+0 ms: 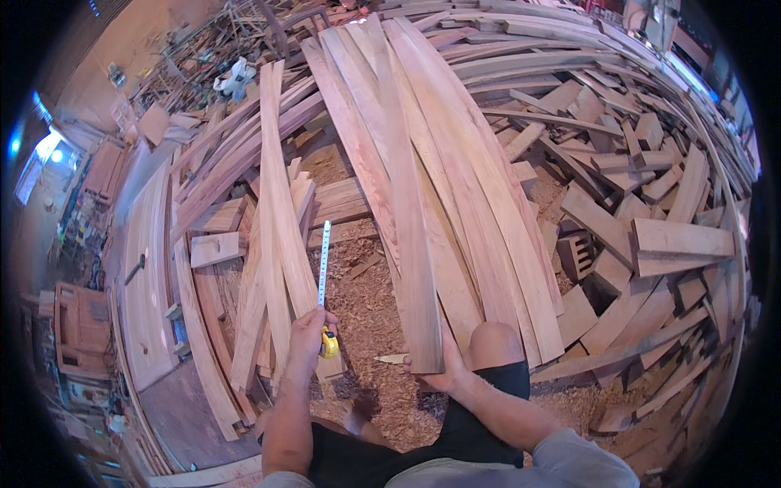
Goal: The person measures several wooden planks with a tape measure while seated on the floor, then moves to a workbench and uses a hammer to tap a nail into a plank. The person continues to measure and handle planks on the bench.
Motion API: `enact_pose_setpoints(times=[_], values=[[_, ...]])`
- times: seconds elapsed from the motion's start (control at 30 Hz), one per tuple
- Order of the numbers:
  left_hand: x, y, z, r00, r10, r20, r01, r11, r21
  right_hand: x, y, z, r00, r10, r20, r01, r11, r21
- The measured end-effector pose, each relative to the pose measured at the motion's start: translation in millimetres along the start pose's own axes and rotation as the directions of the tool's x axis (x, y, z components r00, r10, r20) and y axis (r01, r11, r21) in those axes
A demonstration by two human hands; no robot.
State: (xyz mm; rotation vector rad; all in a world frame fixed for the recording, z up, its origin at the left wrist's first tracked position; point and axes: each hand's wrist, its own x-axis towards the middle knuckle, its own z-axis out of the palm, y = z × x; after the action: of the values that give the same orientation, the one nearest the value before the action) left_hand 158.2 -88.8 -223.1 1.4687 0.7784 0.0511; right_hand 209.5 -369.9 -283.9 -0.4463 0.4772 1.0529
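Observation:
My left hand point(307, 335) grips a yellow tape measure point(329, 343). Its white blade point(325, 262) runs straight away from me over the sawdust, next to a narrow plank point(281, 187). My right hand point(443, 370) holds the near end of a long reddish plank point(411, 228) that rests beside my bare knee point(495, 343). That plank is one of several long boards fanned out ahead of me.
Sawdust point(370, 317) covers the floor between the boards. Short offcut blocks point(651, 236) lie heaped at the right. A flat wooden panel point(146, 268) lies at the left. Scrap and clutter point(228, 65) fills the far back.

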Motion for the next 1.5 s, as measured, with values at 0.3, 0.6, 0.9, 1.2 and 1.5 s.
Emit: enact_pose_setpoints(times=[0.3,0.6,0.9,1.2,1.5], values=[[-2.2,3.0,8.0,1.000,0.030,-0.004,-0.030,1.000,0.004,20.7,19.0,-7.7,0.994,-0.107,-0.037,0.077,0.880,-0.468],[-0.7,2.2,8.6,0.998,0.057,0.003,-0.057,0.998,0.019,28.3,10.1,-18.4,0.852,-0.504,0.141,0.311,0.271,-0.911],[-0.5,-0.1,9.1,0.991,0.035,0.128,-0.037,0.999,0.013,-69.6,-80.2,-38.0,0.285,-0.926,0.248,0.270,-0.170,-0.948],[16.5,-14.6,29.7,0.974,-0.117,0.194,0.065,0.964,0.256,-80.1,-43.8,-172.7,0.469,-0.839,0.276,-0.479,-0.504,-0.719],[21.3,-1.4,52.4,0.972,-0.031,0.233,-0.018,0.978,0.206,-84.2,-132.6,-212.6,0.163,-0.965,0.206,-0.495,-0.261,-0.829]])
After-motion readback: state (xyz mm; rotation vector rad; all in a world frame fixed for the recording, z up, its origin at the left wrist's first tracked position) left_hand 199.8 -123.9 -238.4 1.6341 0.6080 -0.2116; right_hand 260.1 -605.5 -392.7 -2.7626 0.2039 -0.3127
